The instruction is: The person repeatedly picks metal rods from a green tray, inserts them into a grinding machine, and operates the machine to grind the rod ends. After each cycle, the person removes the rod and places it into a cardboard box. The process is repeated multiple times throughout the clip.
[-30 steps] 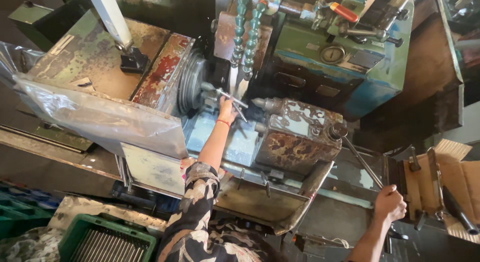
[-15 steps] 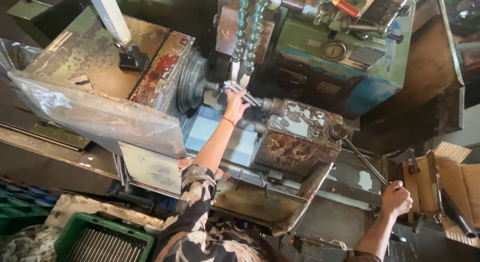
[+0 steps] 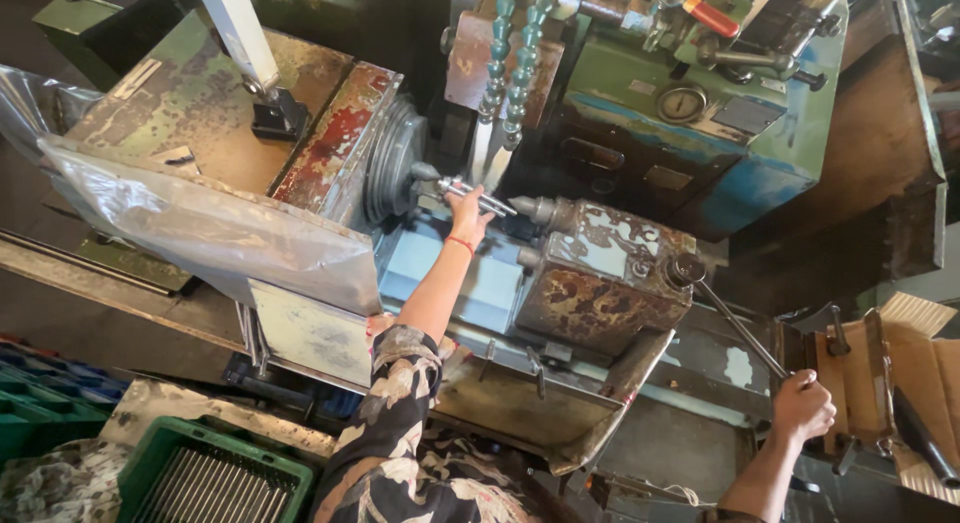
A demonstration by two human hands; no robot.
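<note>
Near the middle of the frame the left hand (image 3: 468, 211) reaches up into an old lathe, its fingers closed around a slim metal rod (image 3: 476, 195) that lies nearly level between the round grey chuck (image 3: 395, 163) on its left and the pointed centre (image 3: 527, 206) of the rusty tailstock (image 3: 600, 273) on its right. The rod's left end sits close to the small nose of the chuck, though contact cannot be made out; its right end stops just short of the point. Two blue-green segmented coolant hoses (image 3: 508, 73) hang down from the top of the frame, their nozzles ending just above the rod. A red band circles the left wrist, and the patterned sleeve (image 3: 395, 423) runs down toward the lower middle. In the lower right the right hand (image 3: 803, 407) is wrapped in a fist around the end of a long thin lever (image 3: 740, 331), which slants up and to the left to a knob on the tailstock. A sheet of clear plastic (image 3: 200, 223) drapes over the machine's left side, and a green crate (image 3: 215, 483) sits in the lower left corner. Brown cardboard (image 3: 925, 383) lies at the right edge.
</note>
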